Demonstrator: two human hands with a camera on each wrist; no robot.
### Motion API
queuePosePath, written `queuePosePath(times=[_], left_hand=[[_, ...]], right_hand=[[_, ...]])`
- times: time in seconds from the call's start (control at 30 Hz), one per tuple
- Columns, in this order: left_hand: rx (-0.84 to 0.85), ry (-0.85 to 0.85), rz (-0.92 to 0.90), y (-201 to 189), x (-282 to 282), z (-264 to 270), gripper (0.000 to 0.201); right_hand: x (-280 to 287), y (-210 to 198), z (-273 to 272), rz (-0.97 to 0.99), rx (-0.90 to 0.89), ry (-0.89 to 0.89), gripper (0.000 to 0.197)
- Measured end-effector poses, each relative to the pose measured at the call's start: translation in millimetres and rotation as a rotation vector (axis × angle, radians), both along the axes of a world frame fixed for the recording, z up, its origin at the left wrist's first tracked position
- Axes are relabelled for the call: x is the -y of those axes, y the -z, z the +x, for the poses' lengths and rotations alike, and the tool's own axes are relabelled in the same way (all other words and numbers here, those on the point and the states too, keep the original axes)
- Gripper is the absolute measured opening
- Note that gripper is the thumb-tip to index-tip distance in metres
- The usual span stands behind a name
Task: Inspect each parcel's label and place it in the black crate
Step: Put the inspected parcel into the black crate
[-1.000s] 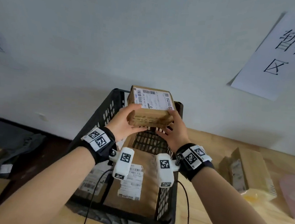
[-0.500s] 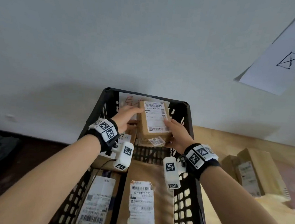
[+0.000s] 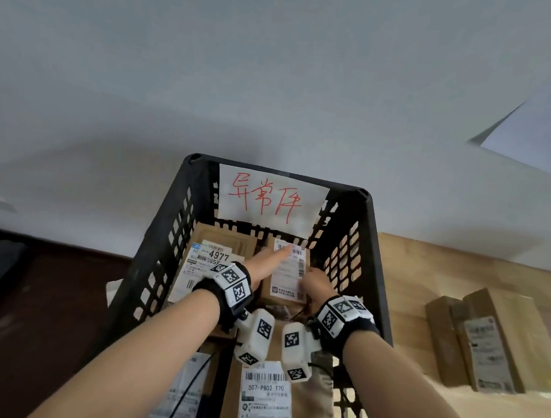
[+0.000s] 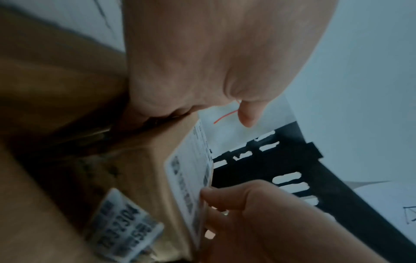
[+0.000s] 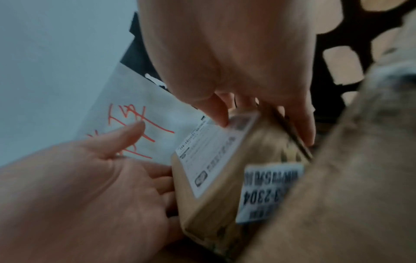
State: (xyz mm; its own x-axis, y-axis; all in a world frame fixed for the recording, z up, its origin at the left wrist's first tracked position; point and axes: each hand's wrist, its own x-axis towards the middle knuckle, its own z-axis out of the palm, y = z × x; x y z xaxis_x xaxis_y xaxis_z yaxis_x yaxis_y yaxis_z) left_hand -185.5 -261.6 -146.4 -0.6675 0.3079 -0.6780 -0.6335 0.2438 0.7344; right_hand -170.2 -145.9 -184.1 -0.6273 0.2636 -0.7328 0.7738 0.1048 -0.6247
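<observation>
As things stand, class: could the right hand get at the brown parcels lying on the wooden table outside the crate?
Probably not at once. The right hand grips the small parcel inside the black crate, whose wall stands between it and the table parcels.

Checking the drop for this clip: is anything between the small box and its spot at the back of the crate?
Nothing visible: the small box already sits low inside the black crate, beside another parcel, both hands at its sides.

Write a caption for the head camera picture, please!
Both hands, left hand and right hand, set a small labelled cardboard parcel into the black crate beside other parcels.
</observation>
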Motion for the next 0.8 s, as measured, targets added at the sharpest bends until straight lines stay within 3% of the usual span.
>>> queuePosePath(times=[0.1,0.23,0.37,0.43,0.5,0.53,0.6,0.7,0.8], left_hand=[[0.055,0.034,-0.008,13,2,-7,0.052],[0.099,0.039,-0.020,21,4,-15,0.046],[-0.006,0.150,-0.152,27,1,-12,0.045],[-0.060,0.199,-0.162,28,4,-12,0.033],[-0.104,0.179,-0.169,24,7,-13,0.022],[-0.127,0.167,-0.176,24,10,-14,0.026],[-0.104,0.161,-0.118,26,13,-16,0.037],[0.021,0.114,0.002,23,15,-15,0.026],[0.016,0.123,-0.007,22,11,-12,0.027]], right_hand=[[2,20,-7,0.077,0.065,-0.030,0.037],[2,30,-6,0.069,0.091,-0.026,0.035],[3,43,-1,0.072,0.063,-0.075,0.039],[7,38,2,0.079,0.028,-0.103,0.035],[10,32,5,0.080,-0.015,-0.133,0.029],[11,29,7,0.074,-0.034,-0.149,0.027],[11,28,9,0.048,-0.051,-0.145,0.027],[13,26,8,-0.028,-0.010,-0.125,0.038],[12,21,6,-0.098,0.022,-0.085,0.035]])
